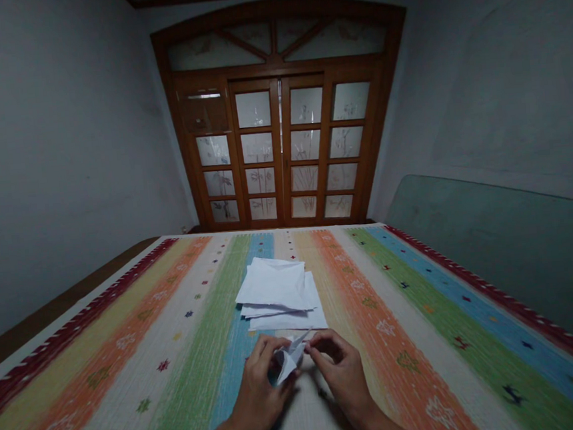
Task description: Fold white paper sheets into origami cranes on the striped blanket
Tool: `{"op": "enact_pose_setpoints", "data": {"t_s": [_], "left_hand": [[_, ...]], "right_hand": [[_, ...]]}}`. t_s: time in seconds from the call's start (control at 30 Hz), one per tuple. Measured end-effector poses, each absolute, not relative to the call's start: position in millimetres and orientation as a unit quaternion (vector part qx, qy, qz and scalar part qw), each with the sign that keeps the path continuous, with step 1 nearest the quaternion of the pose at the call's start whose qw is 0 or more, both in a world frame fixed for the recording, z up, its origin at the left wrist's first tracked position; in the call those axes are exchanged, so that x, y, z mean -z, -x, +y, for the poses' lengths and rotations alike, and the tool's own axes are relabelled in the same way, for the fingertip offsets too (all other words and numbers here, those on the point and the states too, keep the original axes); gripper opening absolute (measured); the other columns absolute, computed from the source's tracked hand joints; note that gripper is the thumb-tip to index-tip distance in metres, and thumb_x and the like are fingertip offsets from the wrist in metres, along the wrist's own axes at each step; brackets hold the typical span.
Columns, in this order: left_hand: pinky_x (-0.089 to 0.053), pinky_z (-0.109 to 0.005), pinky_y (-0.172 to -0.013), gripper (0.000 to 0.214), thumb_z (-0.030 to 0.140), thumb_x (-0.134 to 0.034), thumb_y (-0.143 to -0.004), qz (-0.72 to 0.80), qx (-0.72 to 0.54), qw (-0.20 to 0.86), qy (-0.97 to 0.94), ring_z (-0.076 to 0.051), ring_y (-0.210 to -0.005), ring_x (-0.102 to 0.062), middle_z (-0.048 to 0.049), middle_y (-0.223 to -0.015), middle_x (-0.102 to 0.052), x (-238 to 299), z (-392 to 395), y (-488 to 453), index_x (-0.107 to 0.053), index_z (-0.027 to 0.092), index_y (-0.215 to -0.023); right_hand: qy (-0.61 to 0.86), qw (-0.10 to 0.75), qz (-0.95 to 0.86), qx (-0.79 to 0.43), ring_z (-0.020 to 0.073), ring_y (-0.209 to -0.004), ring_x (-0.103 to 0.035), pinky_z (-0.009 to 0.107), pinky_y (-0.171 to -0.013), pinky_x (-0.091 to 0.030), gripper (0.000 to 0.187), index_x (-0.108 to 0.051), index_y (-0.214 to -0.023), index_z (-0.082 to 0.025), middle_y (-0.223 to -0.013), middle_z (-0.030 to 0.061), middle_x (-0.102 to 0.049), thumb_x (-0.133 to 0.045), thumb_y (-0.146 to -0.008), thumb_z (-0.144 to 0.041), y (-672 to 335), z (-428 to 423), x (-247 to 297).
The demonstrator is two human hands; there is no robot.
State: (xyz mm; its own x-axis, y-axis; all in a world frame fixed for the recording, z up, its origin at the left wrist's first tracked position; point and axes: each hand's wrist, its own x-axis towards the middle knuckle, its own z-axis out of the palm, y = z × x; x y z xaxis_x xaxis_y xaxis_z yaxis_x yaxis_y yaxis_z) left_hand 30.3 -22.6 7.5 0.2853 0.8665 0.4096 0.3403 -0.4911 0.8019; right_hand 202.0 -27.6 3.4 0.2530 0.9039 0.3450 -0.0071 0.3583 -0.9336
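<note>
Pinching folded white paper (288, 361) between fingers of the left hand (259, 395) and right hand (343, 377).

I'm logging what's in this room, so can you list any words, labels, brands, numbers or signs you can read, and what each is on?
No readable words, labels, brands or numbers show.
The folded paper between the left hand and right hand shows no print.
The white sheets show none either.
The striped cover has only small patterns.
The door panes show plant designs.
A pale strip on the door is too small to tell.
</note>
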Motion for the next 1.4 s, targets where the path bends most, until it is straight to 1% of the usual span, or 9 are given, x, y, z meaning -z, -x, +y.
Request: {"op": "enact_pose_setpoints", "data": {"t_s": [0.1,0.27,0.4,0.57,0.73,0.9,1.13,1.3,1.4], "left_hand": [[-0.057,-0.04,-0.087,0.038,0.029,-0.074,-0.08,0.374,-0.432,0.332,-0.751,-0.028,-0.104,-0.064,-0.0126,-0.115,-0.065,-13,-24,-30,-0.064,0.023,-0.116],[-0.057,-0.037,-0.086,0.036,0.014,-0.06,-0.082,0.353,-0.426,0.39,-0.736,-0.026,-0.107,-0.065,-0.0117,-0.117,-0.066,-15,-24,-29,-0.067,0.023,-0.116],[-0.057,-0.031,-0.077,0.03,0.013,-0.056,-0.083,0.388,-0.42,0.413,-0.708,-0.022,-0.093,-0.069,-0.008,-0.105,-0.07,-12,-20,-30,-0.07,0.022,-0.108],[-0.053,-0.027,-0.072,0.017,0.017,-0.063,-0.081,0.407,-0.413,0.4,-0.709,-0.02,-0.084,-0.068,-0.0048,-0.095,-0.072,-10,-17,-32,-0.069,0.021,-0.097],[-0.048,-0.024,-0.061,0.011,0.023,-0.066,-0.083,0.428,-0.4,0.353,-0.729,-0.015,-0.066,-0.062,-0.0004,-0.083,-0.07,-4,-18,-30,-0.064,0.021,-0.094],[-0.046,-0.024,-0.059,0.01,0.022,-0.064,-0.084,0.424,-0.399,0.33,-0.742,-0.015,-0.065,-0.063,0.0001,-0.083,-0.07,-7,-20,-30,-0.062,0.022,-0.095],[-0.051,-0.028,-0.066,0.009,0.019,-0.062,-0.084,0.439,-0.424,0.277,-0.742,-0.018,-0.071,-0.066,-0.0011,-0.082,-0.07,-13,-20,-29,-0.066,0.022,-0.092],[-0.056,-0.037,-0.082,0.01,0.019,-0.061,-0.084,0.417,-0.447,0.275,-0.742,-0.023,-0.087,-0.066,-0.0049,-0.089,-0.07,-13,-20,-28,-0.067,0.022,-0.091],[-0.058,-0.037,-0.081,0.013,0.017,-0.059,-0.084,0.401,-0.46,0.299,-0.734,-0.023,-0.091,-0.066,-0.0057,-0.093,-0.068,-13,-21,-28,-0.066,0.022,-0.094]], "right_hand": [[0.447,0.656,-0.511,-0.331,0.0222,-0.072,-0.069,0.029,-0.066,-0.056,0.023,-0.067,-0.073,-0.018,-0.072,0.006,-0.071,-0.079,-0.074,-0.038,-207,-24,-3],[0.452,0.637,-0.541,-0.312,0.0214,-0.073,-0.068,0.028,-0.067,-0.055,0.024,-0.067,-0.076,-0.018,-0.073,0.0049,-0.069,-0.073,-0.08,-0.041,-212,-21,-3],[0.451,0.625,-0.544,-0.332,0.0234,-0.08,-0.07,0.031,-0.073,-0.057,0.028,-0.071,-0.085,-0.017,-0.083,0.0084,-0.073,-0.072,-0.082,-0.045,-209,-21,0],[0.43,0.627,-0.518,-0.393,0.0251,-0.084,-0.072,0.033,-0.072,-0.06,0.036,-0.07,-0.096,-0.019,-0.088,0.0085,-0.075,-0.08,-0.073,-0.045,-204,-22,3],[0.427,0.587,-0.54,-0.426,0.0237,-0.078,-0.072,0.033,-0.073,-0.06,0.023,-0.072,-0.083,-0.019,-0.079,0.0054,-0.074,-0.08,-0.074,-0.039,-203,-24,0],[0.424,0.572,-0.56,-0.424,0.0236,-0.077,-0.071,0.032,-0.073,-0.058,0.023,-0.072,-0.079,-0.018,-0.078,0.0052,-0.073,-0.077,-0.076,-0.04,-205,-25,-3],[0.379,0.56,-0.589,-0.442,0.0253,-0.09,-0.071,0.034,-0.079,-0.058,0.027,-0.072,-0.097,-0.018,-0.095,0.0096,-0.074,-0.067,-0.086,-0.043,-208,-27,-2],[0.347,0.557,-0.605,-0.45,0.0276,-0.096,-0.07,0.041,-0.09,-0.056,0.032,-0.069,-0.109,-0.019,-0.103,0.0117,-0.073,-0.066,-0.084,-0.038,-210,-28,6],[0.346,0.552,-0.617,-0.441,0.0266,-0.095,-0.069,0.04,-0.088,-0.057,0.031,-0.068,-0.11,-0.018,-0.105,0.0122,-0.071,-0.066,-0.083,-0.033,-210,-28,7]]}}
